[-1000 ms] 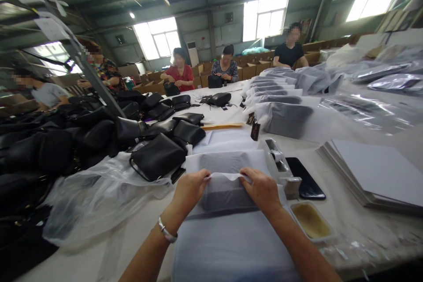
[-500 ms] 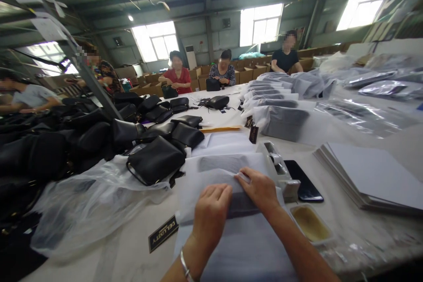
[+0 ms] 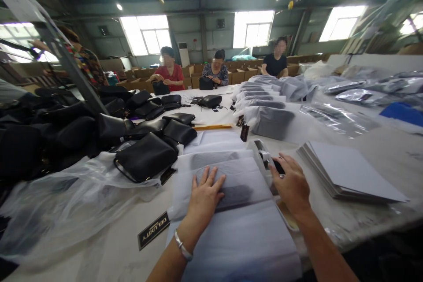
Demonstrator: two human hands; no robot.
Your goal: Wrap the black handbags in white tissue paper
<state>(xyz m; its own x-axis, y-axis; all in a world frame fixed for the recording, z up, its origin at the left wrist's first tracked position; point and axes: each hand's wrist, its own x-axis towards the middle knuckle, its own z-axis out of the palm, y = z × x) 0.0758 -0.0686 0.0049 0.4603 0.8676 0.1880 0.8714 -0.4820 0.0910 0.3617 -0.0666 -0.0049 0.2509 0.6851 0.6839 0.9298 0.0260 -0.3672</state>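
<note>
My left hand [image 3: 205,196] lies flat with spread fingers on white tissue paper [image 3: 238,172] folded over a dark item, which shows through as a grey shape. At the tape dispenser [image 3: 261,152], just right of the paper, my right hand [image 3: 293,185] has its thumb and fingers apart and curved; whether it touches the tape is hidden. Part of a black phone [image 3: 279,167] shows between thumb and fingers. More tissue sheets [image 3: 238,242] lie below the wrapped item. A black DELUXITY tag [image 3: 153,230] rests left of them.
Black handbags [image 3: 145,157] pile up on the left beside a crumpled clear plastic bag [image 3: 76,202]. Wrapped bags [image 3: 272,122] stand in a row at back right. Grey-white boards [image 3: 357,174] are stacked on the right. A shallow tray [image 3: 287,218] sits under my right wrist. Co-workers [image 3: 170,72] sit across the table.
My left hand has opened from its curl and now presses flat on the paper. My right hand has left the paper fold and moved right to the tape dispenser. The view has shifted slightly.
</note>
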